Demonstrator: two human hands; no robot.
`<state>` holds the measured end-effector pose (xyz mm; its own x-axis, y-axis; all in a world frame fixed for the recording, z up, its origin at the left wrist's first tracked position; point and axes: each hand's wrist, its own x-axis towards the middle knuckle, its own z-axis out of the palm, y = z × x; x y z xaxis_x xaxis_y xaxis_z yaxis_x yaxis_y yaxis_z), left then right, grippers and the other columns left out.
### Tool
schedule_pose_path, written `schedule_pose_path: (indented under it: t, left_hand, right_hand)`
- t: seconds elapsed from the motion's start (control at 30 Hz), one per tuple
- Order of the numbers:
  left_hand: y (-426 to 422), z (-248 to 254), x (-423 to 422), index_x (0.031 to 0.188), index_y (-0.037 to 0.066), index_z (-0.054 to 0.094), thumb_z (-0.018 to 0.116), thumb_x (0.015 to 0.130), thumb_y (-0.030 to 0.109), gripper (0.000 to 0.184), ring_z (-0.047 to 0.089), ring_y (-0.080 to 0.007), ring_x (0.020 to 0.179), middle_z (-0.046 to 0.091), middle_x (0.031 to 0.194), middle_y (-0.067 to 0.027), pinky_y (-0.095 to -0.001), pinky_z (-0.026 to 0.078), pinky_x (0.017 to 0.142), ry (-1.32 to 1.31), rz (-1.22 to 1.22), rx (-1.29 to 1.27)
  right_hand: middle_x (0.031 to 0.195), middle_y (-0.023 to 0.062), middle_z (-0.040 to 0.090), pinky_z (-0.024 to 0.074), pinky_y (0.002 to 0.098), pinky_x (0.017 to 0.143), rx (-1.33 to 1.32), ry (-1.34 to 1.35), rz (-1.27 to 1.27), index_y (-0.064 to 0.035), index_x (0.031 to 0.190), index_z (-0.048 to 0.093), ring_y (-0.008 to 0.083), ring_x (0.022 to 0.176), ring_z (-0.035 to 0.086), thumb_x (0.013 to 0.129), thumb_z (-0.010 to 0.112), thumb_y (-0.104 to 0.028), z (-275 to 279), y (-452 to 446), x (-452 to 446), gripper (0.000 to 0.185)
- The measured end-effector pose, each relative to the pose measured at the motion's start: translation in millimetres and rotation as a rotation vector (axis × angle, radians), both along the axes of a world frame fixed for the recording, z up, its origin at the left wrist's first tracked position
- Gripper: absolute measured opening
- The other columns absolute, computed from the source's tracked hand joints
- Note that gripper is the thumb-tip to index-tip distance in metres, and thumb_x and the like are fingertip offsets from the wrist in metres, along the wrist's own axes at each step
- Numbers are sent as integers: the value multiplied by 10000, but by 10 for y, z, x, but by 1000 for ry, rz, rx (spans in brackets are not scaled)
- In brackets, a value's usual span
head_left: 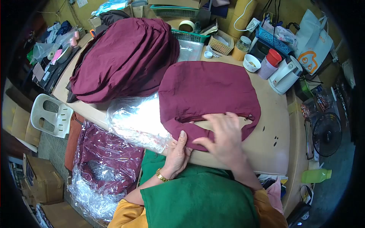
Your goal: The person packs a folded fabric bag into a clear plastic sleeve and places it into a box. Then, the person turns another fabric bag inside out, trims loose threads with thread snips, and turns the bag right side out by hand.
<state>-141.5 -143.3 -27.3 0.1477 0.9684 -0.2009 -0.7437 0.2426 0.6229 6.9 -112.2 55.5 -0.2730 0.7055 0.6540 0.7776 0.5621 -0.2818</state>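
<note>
A maroon zippered cloth bag (209, 89) lies flat on the beige table, its zip opening toward me. The zip (243, 115) runs across its lower part, and beige shows through the gap. My left hand (178, 154) pinches the bag's near edge, thumb on top and fingers underneath. Over the right part of the opening, my right hand (226, 138) is smeared by motion, its thumb and fingers apart. Whether its fingertips touch the cloth I cannot tell.
A large pile of maroon cloth (125, 57) sits at the back left. Clear plastic sleeves (138, 117) lie beside the bag. Plastic-wrapped maroon pieces (110, 159) are below the table's left edge. A white kettle (285, 76), a white bowl (251, 62) and baskets line the back right.
</note>
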Motion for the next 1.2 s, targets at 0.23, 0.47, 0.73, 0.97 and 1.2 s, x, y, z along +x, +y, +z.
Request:
schedule_pose_path:
  t: [0.23, 0.47, 0.73, 0.97, 1.2]
  left_hand:
    - [77, -88, -88, 1444, 96, 347, 451, 1028, 376, 512, 537, -148, 1144, 498, 1332, -45, -311, 513, 894, -190, -54, 12]
    - [50, -195, 62, 1158, 54, 584, 447, 1038, 323, 325, 641, -147, 911, 662, 1046, -65, -316, 553, 804, -160, -84, 15]
    - [50, -285, -35, 1302, 55, 502, 462, 1020, 387, 438, 550, -199, 1148, 562, 1236, -82, -352, 481, 963, -178, -27, 41]
    - [205, -248, 25, 1122, 71, 590, 539, 1003, 216, 194, 604, -109, 1025, 632, 1140, -27, -297, 505, 910, -157, -63, 93]
    - [224, 77, -78, 1183, 94, 555, 574, 983, 259, 260, 639, -159, 1001, 653, 1089, -39, -311, 554, 781, -392, -34, -47]
  right_hand:
    - [663, 43, 592, 407, 435, 859, -140, 22, 134, -68, 813, 604, 211, 637, 590, 831, 692, -141, -151, 68, 82, 116]
    - [802, 45, 617, 361, 456, 951, -53, -111, -52, -67, 835, 627, 241, 850, 607, 837, 679, -156, 52, 71, -164, 103]
    - [612, 74, 609, 443, 376, 680, -56, 108, -20, -72, 740, 580, 262, 560, 572, 878, 658, -157, 6, 409, -105, 179]
    - [480, 73, 488, 430, 367, 591, 10, 115, 153, -99, 720, 567, 265, 435, 506, 886, 663, -166, -31, 395, -181, 203]
    - [640, 100, 592, 467, 406, 682, -138, 132, 246, -65, 990, 590, 318, 632, 607, 803, 759, -309, 46, 268, -27, 351]
